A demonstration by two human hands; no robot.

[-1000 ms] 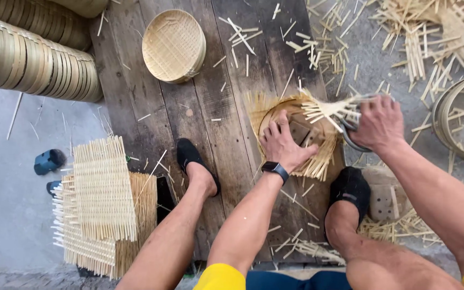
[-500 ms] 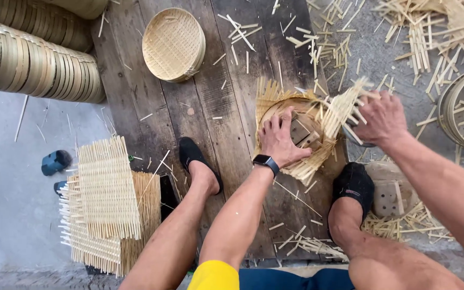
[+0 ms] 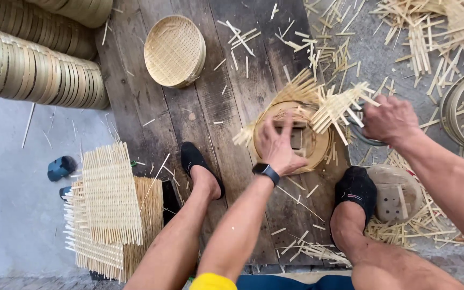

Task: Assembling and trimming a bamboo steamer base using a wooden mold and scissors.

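Note:
My left hand [image 3: 278, 144], with a dark watch on the wrist, presses flat on a wooden block inside a round bamboo hoop [image 3: 318, 156] that lies on the wooden boards [image 3: 189, 118]. A woven bamboo mat [image 3: 296, 91] sits under the hoop, and its loose strip ends stick out around the rim. My right hand [image 3: 390, 119] is closed on a dark tool right of the hoop, beside the splayed strip ends [image 3: 342, 107]. The tool is mostly hidden by my hand. My feet in black shoes rest on either side of the hoop.
A finished round woven tray [image 3: 174, 51] lies on the boards at the top. Stacked bamboo hoops [image 3: 33, 70] fill the upper left. Square woven mats [image 3: 111, 207] are piled at the lower left. Cut strips [image 3: 430, 37] litter the upper right, beside more hoops [image 3: 463, 113]. A round wooden stool [image 3: 398, 193] is lower right.
The hoop and mat have turned under my left hand, so the splayed strip ends now sit higher. My right hand has shifted slightly with them.

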